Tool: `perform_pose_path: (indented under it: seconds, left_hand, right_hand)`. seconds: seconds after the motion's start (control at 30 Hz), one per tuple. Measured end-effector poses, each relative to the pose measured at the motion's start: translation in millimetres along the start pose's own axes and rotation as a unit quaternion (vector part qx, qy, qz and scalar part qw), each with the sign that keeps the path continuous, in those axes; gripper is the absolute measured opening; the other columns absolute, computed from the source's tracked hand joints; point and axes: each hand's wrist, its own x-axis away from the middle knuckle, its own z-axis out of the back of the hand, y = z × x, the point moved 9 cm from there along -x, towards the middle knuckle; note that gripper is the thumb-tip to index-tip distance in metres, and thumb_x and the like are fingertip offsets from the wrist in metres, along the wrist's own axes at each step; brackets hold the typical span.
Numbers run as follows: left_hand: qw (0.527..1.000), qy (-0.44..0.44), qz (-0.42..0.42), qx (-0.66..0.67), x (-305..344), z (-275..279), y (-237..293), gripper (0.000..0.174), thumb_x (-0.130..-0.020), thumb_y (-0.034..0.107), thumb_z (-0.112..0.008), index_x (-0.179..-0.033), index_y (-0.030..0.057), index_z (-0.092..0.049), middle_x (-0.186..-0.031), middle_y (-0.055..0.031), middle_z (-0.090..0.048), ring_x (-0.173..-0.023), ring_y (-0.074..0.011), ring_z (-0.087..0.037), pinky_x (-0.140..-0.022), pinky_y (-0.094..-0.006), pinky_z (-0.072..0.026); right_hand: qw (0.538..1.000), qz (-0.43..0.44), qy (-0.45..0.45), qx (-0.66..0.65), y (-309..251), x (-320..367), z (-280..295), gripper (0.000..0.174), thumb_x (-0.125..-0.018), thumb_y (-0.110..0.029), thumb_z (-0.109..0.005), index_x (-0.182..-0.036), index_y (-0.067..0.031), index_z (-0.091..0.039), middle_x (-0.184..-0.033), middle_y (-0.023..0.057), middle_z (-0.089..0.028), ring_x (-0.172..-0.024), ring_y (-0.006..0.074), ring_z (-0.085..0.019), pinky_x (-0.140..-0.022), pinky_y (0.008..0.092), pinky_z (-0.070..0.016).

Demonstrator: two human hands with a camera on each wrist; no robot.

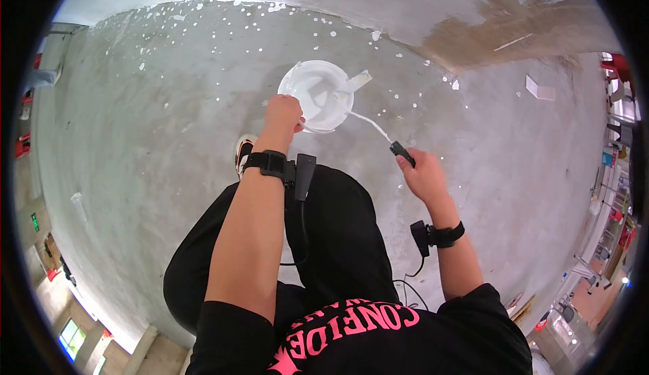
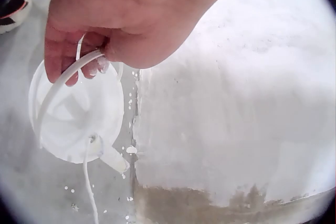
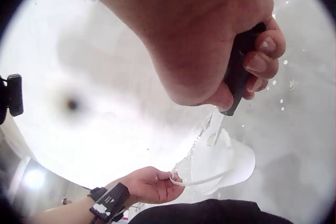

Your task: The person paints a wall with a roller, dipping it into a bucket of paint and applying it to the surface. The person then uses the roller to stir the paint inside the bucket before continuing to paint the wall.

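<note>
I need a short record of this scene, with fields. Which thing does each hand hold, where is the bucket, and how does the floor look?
Left hand: fingers curled round the thin white bail of the bucket
Right hand: grips the black end of a long tool; its white shaft reaches into the bucket
Bucket: white, open, standing on the floor
Floor: grey concrete with white spatters
Shoe: beside the bucket

Plastic bucket (image 1: 304, 88) glossy; concrete floor (image 1: 155, 145) rough, matt; tool grip (image 1: 401, 153) blk, matt.
</note>
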Motion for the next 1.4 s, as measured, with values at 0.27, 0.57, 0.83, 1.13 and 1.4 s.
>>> perform_pose_path:
  seconds: [0.27, 0.57, 0.83, 1.13, 1.4]
  left_hand:
    - [0.992, 0.013, 0.044, 0.122, 22, 9, 2, 0.019, -0.091, 0.008, -0.049, -0.107, -0.0004, -0.056, -0.085, -0.0124, -0.064, -0.069, -0.0207, -0.066, -0.054, -0.0342, -0.0547]
    - [0.99, 0.001, 0.045, 0.136, 29, 11, -2, 0.02, -0.093, 0.013, -0.049, -0.108, 0.0013, -0.054, -0.084, -0.0083, -0.059, -0.072, -0.0194, -0.063, -0.063, -0.0366, -0.0541]
    - [0.992, 0.037, 0.049, 0.108, 23, 15, -5, 0.018, -0.093, 0.009, -0.045, -0.106, -0.0009, -0.054, -0.083, -0.0121, -0.063, -0.069, -0.0208, -0.066, -0.054, -0.0332, -0.0517]
    - [0.991, 0.049, 0.041, 0.117, 25, 17, -6, 0.017, -0.093, 0.005, -0.046, -0.104, -0.0022, -0.056, -0.083, -0.0154, -0.065, -0.065, -0.0215, -0.066, -0.045, -0.0312, -0.0511]
    - [0.991, 0.049, 0.05, 0.117, 22, 16, -10, 0.022, -0.095, 0.008, -0.043, -0.111, -0.003, -0.053, -0.084, -0.0154, -0.064, -0.063, -0.0215, -0.065, -0.046, -0.0303, -0.0511]
  right_hand:
    - [0.999, -0.005, 0.01, -0.031, 23, 39, -10, 0.026, -0.086, -0.026, -0.063, -0.081, -0.0003, -0.062, -0.066, 0.0233, -0.057, -0.065, 0.0431, -0.056, -0.056, 0.0477, -0.0411]
    - [0.988, 0.048, 0.14, 0.043, 26, 43, 40, 0.023, -0.084, -0.026, -0.066, -0.095, -0.0061, -0.067, -0.07, 0.0181, -0.061, -0.068, 0.0392, -0.061, -0.059, 0.0451, -0.046]
    - [0.942, 0.181, 0.09, 0.268, -26, 11, 79, 0.028, -0.077, -0.02, -0.07, -0.104, -0.0157, -0.069, -0.081, 0.0056, -0.066, -0.072, 0.0305, -0.064, -0.06, 0.0413, -0.0485]
    - [0.906, 0.226, 0.044, 0.355, -53, -19, 70, 0.019, -0.078, -0.018, -0.068, -0.096, -0.0167, -0.069, -0.08, 0.0051, -0.065, -0.078, 0.0282, -0.065, -0.064, 0.0428, -0.0487]
    - [0.911, 0.173, 0.084, 0.365, -27, -55, 90, 0.021, -0.08, -0.021, -0.066, -0.101, -0.0189, -0.068, -0.084, 0.006, -0.066, -0.084, 0.0291, -0.065, -0.067, 0.044, -0.0496]
